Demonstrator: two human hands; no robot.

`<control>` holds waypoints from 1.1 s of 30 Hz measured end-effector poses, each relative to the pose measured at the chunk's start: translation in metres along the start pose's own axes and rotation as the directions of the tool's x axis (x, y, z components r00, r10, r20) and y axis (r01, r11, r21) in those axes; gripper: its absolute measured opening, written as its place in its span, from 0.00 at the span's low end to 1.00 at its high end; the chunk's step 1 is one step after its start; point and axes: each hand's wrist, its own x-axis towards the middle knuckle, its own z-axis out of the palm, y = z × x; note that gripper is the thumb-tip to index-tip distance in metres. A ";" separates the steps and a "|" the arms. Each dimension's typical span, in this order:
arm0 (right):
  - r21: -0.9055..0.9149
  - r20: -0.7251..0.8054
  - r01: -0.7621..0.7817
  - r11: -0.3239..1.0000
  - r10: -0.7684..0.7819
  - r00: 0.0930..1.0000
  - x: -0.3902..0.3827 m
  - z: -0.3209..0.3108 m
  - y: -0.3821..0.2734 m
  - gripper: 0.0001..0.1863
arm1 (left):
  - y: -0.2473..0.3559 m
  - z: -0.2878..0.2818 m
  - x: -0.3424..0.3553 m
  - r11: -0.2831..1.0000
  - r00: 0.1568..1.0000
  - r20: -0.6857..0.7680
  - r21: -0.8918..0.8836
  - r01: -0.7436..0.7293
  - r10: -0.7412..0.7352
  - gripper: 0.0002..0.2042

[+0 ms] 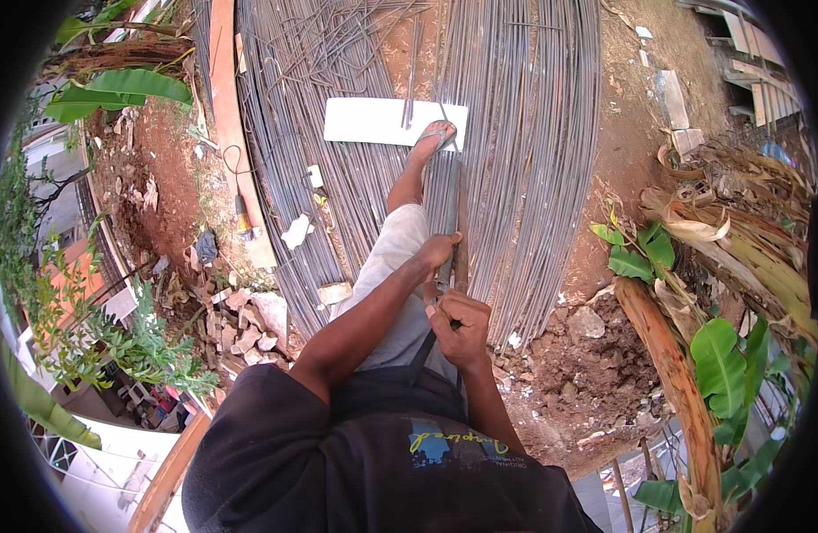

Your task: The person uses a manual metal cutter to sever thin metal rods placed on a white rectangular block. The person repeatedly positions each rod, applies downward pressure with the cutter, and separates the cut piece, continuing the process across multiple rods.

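My left hand [440, 253] is closed around a long dark grey bar-like piece [440, 191], which runs away from me towards my sandalled foot [436, 135]. Whether it is one bar or several held together, I cannot tell. Close below it, my right hand [462, 327] makes a fist in front of my body, and what it grips is hidden by the fingers. The foot rests on a white sheet [365, 123] that lies across long steel rods [538, 160].
Bent rods [338, 40] lie heaped at the far left. A yellow and black tool with a cord [242, 218] rests on a wooden plank [224, 107]. Broken bricks [243, 322] are at the left, a soil mound [595, 373] and banana stems [662, 382] at the right.
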 end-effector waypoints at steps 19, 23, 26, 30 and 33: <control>0.358 -0.356 -0.036 0.933 0.171 0.919 -0.031 0.034 0.024 0.18 | 0.083 -0.032 -0.057 0.778 0.766 -0.193 0.321 -0.541 0.613 0.11; 0.367 -0.340 -0.007 0.930 0.141 0.930 -0.024 0.034 0.020 0.18 | 0.070 -0.035 -0.055 0.812 0.805 -0.212 0.350 -0.467 0.554 0.12; 0.381 -0.306 -0.077 0.921 0.204 0.930 -0.027 0.032 0.021 0.18 | 0.046 -0.036 -0.036 0.905 0.917 -0.197 0.327 -0.273 0.348 0.13; 0.344 -0.286 -0.187 0.920 0.292 0.913 -0.031 0.029 0.020 0.18 | 0.007 -0.034 0.003 0.999 0.999 -0.051 0.033 0.019 -0.017 0.13; 0.395 -0.284 -0.139 0.908 0.264 0.922 -0.035 0.028 0.028 0.18 | 0.002 -0.030 0.019 0.984 0.993 0.025 -0.135 0.119 -0.117 0.15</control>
